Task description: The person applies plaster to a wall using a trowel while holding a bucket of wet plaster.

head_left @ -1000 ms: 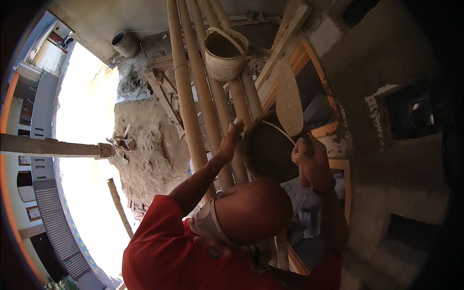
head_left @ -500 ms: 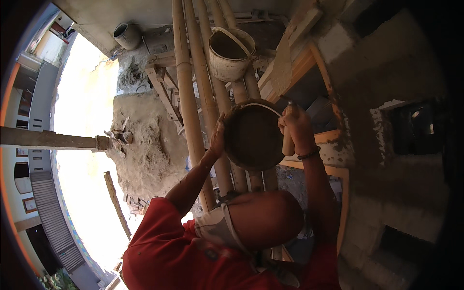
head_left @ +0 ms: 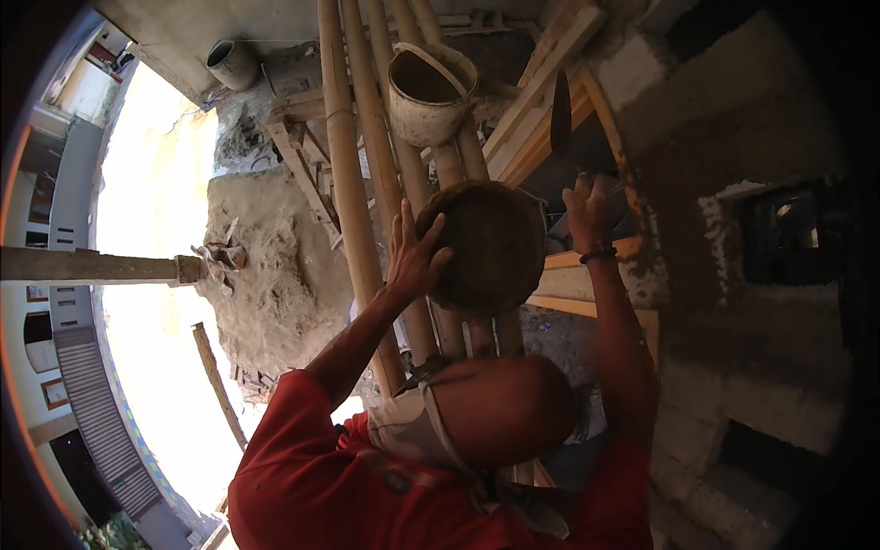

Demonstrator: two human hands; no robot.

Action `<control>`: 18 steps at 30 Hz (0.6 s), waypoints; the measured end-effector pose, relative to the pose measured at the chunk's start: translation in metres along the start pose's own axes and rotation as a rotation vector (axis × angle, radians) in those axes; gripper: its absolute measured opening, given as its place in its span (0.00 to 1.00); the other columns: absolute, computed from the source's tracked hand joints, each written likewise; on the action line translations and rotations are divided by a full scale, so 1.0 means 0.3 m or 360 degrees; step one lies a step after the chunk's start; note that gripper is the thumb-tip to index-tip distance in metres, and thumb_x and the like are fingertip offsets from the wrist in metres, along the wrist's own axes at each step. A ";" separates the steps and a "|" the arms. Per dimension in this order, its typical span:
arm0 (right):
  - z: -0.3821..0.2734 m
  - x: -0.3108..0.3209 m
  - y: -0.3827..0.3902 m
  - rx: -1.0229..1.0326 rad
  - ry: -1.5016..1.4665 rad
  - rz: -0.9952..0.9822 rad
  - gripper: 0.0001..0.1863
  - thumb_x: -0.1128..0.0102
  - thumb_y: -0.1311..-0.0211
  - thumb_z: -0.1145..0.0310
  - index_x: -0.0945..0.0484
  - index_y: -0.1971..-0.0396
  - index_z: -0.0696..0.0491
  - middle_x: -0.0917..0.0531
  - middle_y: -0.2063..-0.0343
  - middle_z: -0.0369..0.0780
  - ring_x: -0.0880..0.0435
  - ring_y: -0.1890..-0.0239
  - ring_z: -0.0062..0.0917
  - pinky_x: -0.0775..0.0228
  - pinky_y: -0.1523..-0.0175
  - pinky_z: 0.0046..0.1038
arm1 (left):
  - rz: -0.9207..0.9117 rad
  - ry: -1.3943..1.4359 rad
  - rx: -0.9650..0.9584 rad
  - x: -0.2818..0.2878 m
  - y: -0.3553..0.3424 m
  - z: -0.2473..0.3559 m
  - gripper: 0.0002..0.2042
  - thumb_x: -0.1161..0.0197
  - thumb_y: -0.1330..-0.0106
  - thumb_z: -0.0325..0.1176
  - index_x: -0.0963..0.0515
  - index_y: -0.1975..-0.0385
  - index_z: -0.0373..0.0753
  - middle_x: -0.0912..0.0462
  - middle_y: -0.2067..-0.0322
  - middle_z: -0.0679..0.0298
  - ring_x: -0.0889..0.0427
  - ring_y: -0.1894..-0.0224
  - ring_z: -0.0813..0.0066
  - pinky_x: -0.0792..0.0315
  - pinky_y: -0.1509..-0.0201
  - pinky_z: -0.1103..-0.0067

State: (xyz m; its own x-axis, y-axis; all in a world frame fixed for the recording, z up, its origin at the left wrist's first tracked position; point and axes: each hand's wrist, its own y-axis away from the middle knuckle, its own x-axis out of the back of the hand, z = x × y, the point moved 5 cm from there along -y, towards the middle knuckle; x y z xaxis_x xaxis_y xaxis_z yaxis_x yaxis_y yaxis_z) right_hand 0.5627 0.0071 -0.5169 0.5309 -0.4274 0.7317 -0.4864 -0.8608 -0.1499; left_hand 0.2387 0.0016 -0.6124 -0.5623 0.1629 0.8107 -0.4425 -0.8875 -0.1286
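Note:
My left hand (head_left: 414, 252) has its fingers spread against the left side of a dark, round bucket (head_left: 486, 257) that sits over the bamboo poles. My right hand (head_left: 587, 206), wearing a dark bead bracelet, is closed round the handle of a trowel just right of that bucket; the long blade (head_left: 561, 115) points up, almost edge-on. Farther back, a white, dirt-stained bucket (head_left: 426, 115) with its handle over the opening rests on the poles. A head and red-shirted shoulders (head_left: 348, 467) fill the lower centre, with both arms reaching up from them.
Bamboo poles (head_left: 339, 156) run away over a rough timber frame (head_left: 302, 165). An orange frame (head_left: 596, 101) and plastered wall (head_left: 733, 367) with square openings stand at the right. A sand heap (head_left: 275, 257), horizontal post (head_left: 92, 266), grey container (head_left: 232, 64) and sunlit strip lie leftward.
The trowel blade has turned from broad face to edge-on. My right hand rose, then shifted right. My left hand moved onto the dark bucket's side, its fingers spreading.

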 end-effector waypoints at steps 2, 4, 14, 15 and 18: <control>-0.136 0.115 0.073 0.0183 0.0327 -0.0201 0.22 0.40 0.44 0.64 0.29 0.53 0.61 0.18 0.64 0.57 0.18 0.58 0.54 0.26 0.55 0.47 | 0.0237 0.0378 0.0061 0.023 0.036 -0.058 0.36 0.48 0.29 0.52 0.42 0.29 0.34 0.55 0.28 0.35 0.53 0.27 0.31 0.52 0.26 0.53; -0.247 0.236 0.176 0.0155 0.0492 -0.0583 0.23 0.40 0.45 0.64 0.29 0.51 0.61 0.18 0.61 0.58 0.18 0.56 0.54 0.27 0.52 0.47 | 0.0404 0.0684 0.0163 0.021 0.052 -0.085 0.35 0.48 0.28 0.51 0.43 0.29 0.32 0.51 0.28 0.36 0.51 0.27 0.35 0.52 0.25 0.57; -0.307 0.132 0.265 0.0472 0.1507 -0.1206 0.17 0.44 0.40 0.72 0.23 0.50 0.57 0.16 0.58 0.53 0.15 0.54 0.44 0.21 0.50 0.41 | 0.0519 0.1545 0.0505 -0.147 0.106 -0.136 0.29 0.52 0.24 0.39 0.44 0.29 0.29 0.38 0.31 0.46 0.41 0.28 0.58 0.48 0.25 0.70; -0.307 0.076 0.241 0.0457 0.1529 -0.1229 0.16 0.44 0.40 0.72 0.22 0.52 0.57 0.15 0.59 0.52 0.15 0.54 0.43 0.21 0.50 0.41 | 0.0543 0.1591 0.0501 -0.152 0.098 -0.124 0.28 0.52 0.25 0.39 0.44 0.29 0.29 0.37 0.32 0.47 0.40 0.29 0.59 0.47 0.26 0.70; -0.266 -0.120 0.237 0.0438 0.1568 -0.1324 0.12 0.45 0.39 0.73 0.19 0.57 0.58 0.15 0.60 0.52 0.14 0.54 0.43 0.20 0.50 0.41 | 0.0560 0.1660 0.0517 -0.147 0.091 -0.106 0.28 0.51 0.25 0.37 0.43 0.30 0.29 0.34 0.33 0.49 0.37 0.30 0.62 0.46 0.27 0.71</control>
State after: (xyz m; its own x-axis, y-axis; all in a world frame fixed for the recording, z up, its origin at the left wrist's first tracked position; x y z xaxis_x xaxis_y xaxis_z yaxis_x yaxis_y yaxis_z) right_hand 0.4534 -0.0167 -0.5009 -0.1806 0.5320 0.8273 -0.0442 -0.8447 0.5335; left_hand 0.2292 -0.0161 -0.6698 -0.9913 0.0274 -0.1286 -0.0304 -0.9993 0.0220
